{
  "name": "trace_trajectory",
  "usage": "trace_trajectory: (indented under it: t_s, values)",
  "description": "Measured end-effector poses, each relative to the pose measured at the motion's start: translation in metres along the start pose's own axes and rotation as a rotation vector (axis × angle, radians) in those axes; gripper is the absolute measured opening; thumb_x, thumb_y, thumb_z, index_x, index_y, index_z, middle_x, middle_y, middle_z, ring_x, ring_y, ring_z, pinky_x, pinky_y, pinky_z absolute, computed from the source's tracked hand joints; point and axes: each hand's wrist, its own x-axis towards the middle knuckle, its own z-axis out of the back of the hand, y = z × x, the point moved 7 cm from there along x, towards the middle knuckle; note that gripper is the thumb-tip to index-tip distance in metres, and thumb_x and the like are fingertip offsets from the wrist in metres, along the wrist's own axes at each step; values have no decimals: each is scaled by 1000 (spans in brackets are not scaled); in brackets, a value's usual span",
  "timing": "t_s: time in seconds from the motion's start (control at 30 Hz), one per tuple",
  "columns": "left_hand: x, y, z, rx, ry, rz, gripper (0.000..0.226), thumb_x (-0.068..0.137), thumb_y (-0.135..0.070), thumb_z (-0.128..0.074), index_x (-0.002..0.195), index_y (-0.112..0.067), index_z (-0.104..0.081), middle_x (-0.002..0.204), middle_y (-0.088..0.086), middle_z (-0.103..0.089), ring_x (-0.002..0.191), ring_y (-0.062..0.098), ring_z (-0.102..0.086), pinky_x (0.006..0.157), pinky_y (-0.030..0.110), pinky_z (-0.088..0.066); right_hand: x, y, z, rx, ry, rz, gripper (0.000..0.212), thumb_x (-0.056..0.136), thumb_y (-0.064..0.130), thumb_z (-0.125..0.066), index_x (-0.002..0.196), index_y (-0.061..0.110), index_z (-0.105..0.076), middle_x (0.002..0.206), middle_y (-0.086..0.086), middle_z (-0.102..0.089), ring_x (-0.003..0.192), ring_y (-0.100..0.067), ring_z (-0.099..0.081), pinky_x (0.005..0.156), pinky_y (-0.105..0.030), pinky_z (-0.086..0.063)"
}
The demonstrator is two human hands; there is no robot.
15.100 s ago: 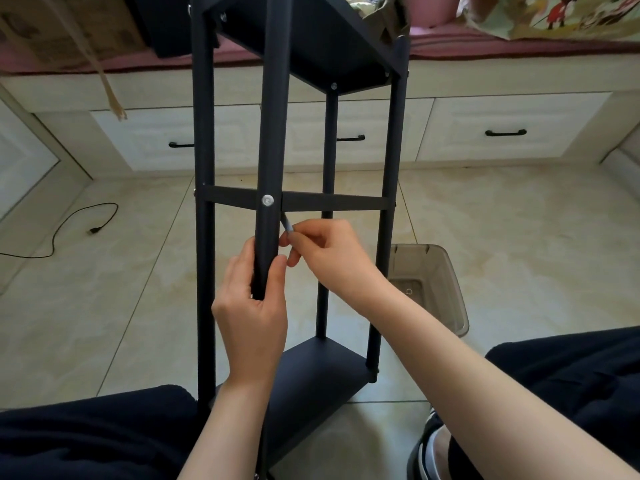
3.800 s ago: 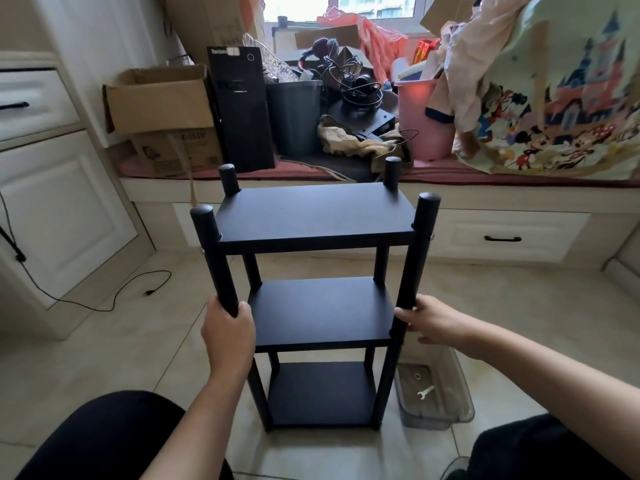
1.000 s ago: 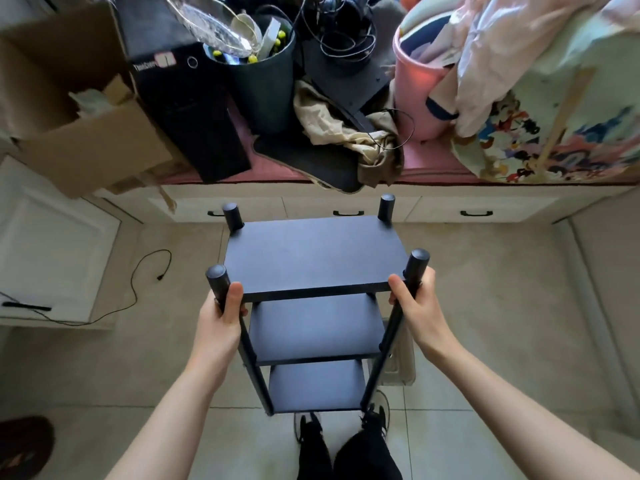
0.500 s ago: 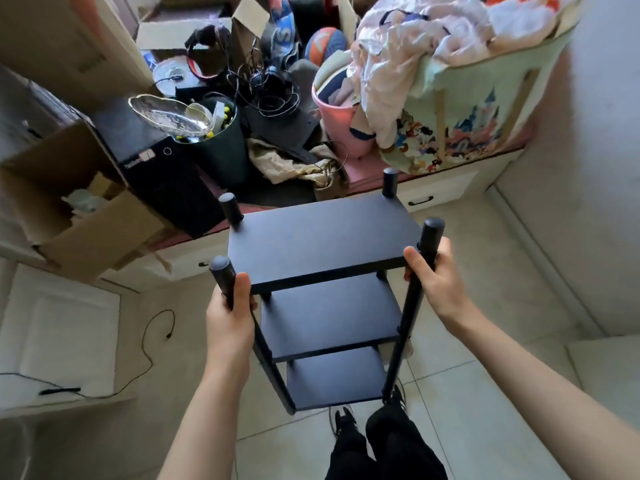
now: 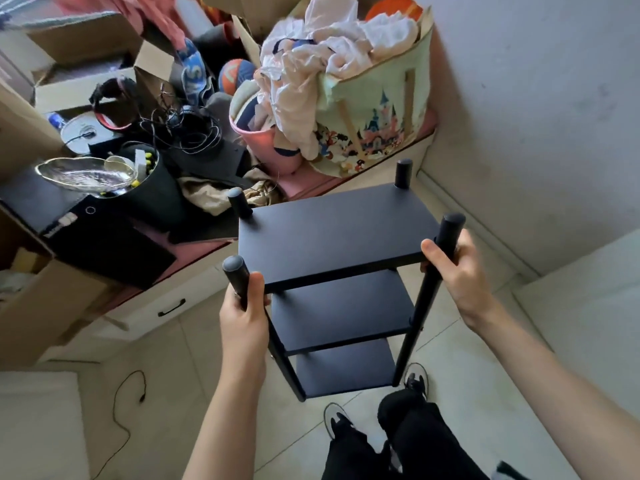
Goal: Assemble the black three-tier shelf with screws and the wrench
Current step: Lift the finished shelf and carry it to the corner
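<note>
Pale floor tiles (image 5: 460,382) are spreading under a person standing in dark trousers and sneakers, with a cluttered pink-topped window seat (image 5: 194,249) running along the far left. Between the person and that seat, the black three-tier shelf (image 5: 337,233) is standing upright, all three boards fitted between four round posts. Both hands are grasping it: the left hand (image 5: 244,318) is wrapping around the near left post just below its cap, and the right hand (image 5: 453,268) is curling around the near right post beside the top board. A cartoon-print bag (image 5: 372,123) stuffed with clothes is sitting on the seat behind the shelf.
</note>
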Motion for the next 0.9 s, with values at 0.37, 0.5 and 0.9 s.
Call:
trace_trajectory:
  t_s: [0.37,0.5,0.9]
  values:
    - [-6,-10,-157,46,135,-20,26,96,-50,-55,91,-26,-62,62,-21,-58,60,-4,-53,59,7,-44,38,-10,141,35,-152,-59,38,85,38,-65,98,8,-47,77,5,-52,68,-9,-56,72,-30,-48]
    - [-13,-11,-224,61,160,-7,29,91,-54,-54,92,-26,-63,65,-21,-61,62,-6,-56,57,6,-44,65,-14,199,72,-183,-77,47,83,36,-67,102,-1,-45,80,-1,-50,71,-13,-54,75,-39,-46]
    - [5,-23,-360,160,193,1,23,102,-46,-49,95,-28,-62,84,-7,-64,69,-7,-60,70,19,-44,150,-19,305,49,-242,-121,29,82,34,-67,91,18,-44,69,22,-54,70,-1,-56,77,-29,-48]
